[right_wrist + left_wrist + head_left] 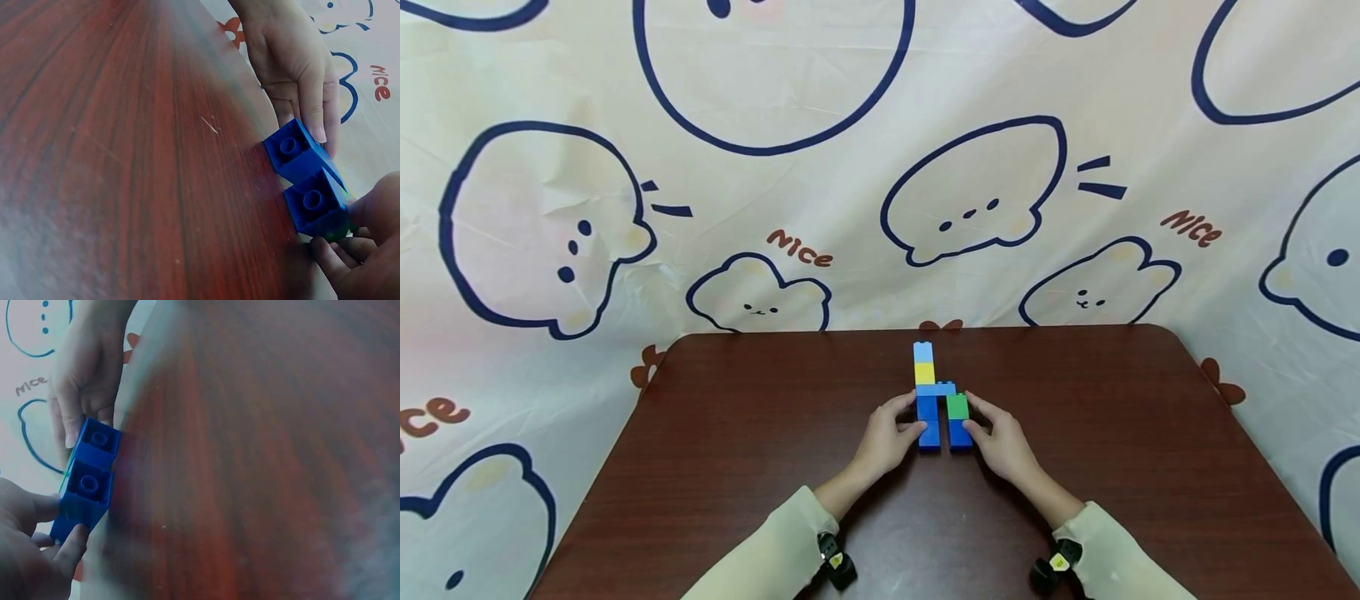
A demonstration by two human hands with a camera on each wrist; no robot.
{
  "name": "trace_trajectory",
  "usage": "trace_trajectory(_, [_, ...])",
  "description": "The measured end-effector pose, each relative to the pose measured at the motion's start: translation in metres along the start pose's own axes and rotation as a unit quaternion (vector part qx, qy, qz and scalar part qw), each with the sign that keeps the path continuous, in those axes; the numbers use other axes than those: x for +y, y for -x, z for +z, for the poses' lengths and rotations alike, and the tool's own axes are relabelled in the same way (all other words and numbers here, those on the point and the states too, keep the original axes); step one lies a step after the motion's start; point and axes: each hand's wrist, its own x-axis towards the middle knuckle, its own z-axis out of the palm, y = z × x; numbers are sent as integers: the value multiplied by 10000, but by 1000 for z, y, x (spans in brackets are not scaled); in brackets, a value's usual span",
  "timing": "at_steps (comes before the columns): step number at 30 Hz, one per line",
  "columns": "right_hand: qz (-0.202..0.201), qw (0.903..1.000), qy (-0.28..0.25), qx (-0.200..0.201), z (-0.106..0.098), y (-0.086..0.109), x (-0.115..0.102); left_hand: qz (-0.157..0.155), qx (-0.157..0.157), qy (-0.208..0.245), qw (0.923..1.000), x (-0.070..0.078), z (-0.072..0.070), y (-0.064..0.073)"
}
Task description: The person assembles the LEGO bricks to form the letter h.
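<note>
Both hands hold a figure of toy building blocks between them. Its tall side stacks a light blue block over a yellow block, then a wide light blue block. Blue blocks form the left leg; a green block over a blue block forms the right. My left hand pinches the left leg at its outer side. Thumb and fingers of my right hand grip the right leg. In the right wrist view, hollow undersides of the blue leg blocks face the camera.
A dark brown wooden table with rounded far corners lies under the hands. Behind and beside it hangs a pale cloth printed with cartoon outlines. Dark wrist devices sit at both light sleeves.
</note>
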Motion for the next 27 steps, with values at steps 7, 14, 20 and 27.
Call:
trace_trajectory(7, [72,10000,-4,-2,2,-2,2,-276,-169,-110,9994,-2,-2,-4])
trace_trajectory(14, [214,9998,-61,10,1,-5,2,-376,-178,-161,9990,-1,-1,-8])
trace_trajectory(20, [292,9995,-120,-3,4,-10,2,-370,-178,-159,9990,-4,-3,-12])
trace_trajectory(27, [236,9995,-209,-47,5,-12,6,-465,-15,-91,9989,-10,-8,-9])
